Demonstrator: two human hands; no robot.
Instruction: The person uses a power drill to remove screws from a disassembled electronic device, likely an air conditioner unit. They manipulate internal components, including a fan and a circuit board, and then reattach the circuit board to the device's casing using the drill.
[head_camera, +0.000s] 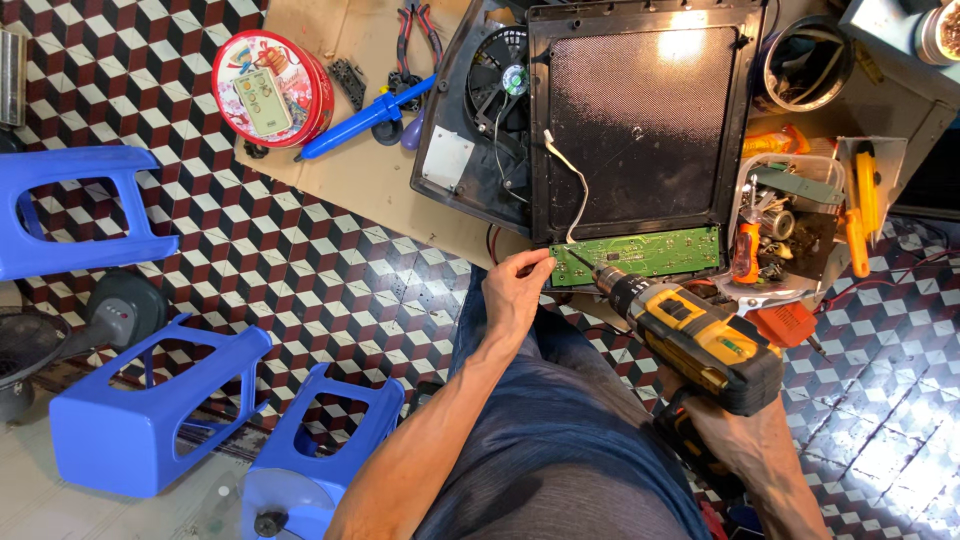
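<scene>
An opened black appliance casing (640, 120) lies upside down on a low wooden board, with a fan (500, 80) inside and a green circuit board (640, 255) along its near edge. My left hand (515, 290) pinches the left end of that circuit board. My right hand (745, 435) grips a yellow and black cordless drill (690, 335), largely hidden behind the drill's body. The drill bit touches the circuit board near its left end. A white wire (570, 180) runs from the board up across the casing.
A clear plastic box of parts and tools (790, 220) sits right of the casing. On the board lie a red round tin (272, 88), a blue solder sucker (365, 118) and pliers (415, 40). Blue plastic stools (150, 410) stand at left on the patterned tile floor.
</scene>
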